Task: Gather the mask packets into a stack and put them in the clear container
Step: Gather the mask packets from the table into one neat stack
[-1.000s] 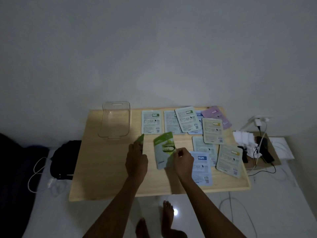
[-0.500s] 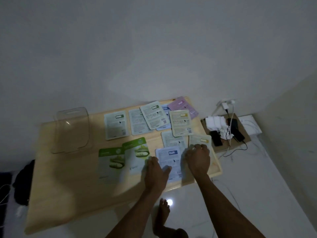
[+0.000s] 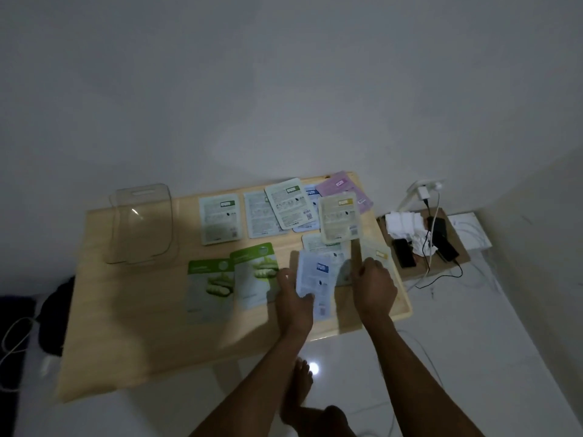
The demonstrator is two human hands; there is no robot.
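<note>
Several mask packets lie spread over the right half of a low wooden table (image 3: pixel 132 335). Two green cucumber packets (image 3: pixel 257 275) lie face up side by side near the middle. My left hand (image 3: pixel 291 299) pinches the left edge of a blue-label packet (image 3: pixel 315 275), which is tilted off the table. Just right of it, my right hand (image 3: pixel 373 287) curls its fingers on a yellow-label packet (image 3: pixel 377 252) near the table's right edge. More packets, including a purple one (image 3: pixel 342 186), overlap along the back. The clear container (image 3: pixel 142 222) stands empty at the back left.
Right of the table, a cardboard box (image 3: pixel 441 263) holds chargers, cables and white paper below a wall socket (image 3: pixel 424 190). A dark bag (image 3: pixel 58 313) and a white cable lie on the floor at left. Bare feet (image 3: pixel 303 392) show under the front edge.
Both hands left the two green packets, which now lie flat side by side, and moved right to the blue-label and yellow-label packets. The view swung right.
</note>
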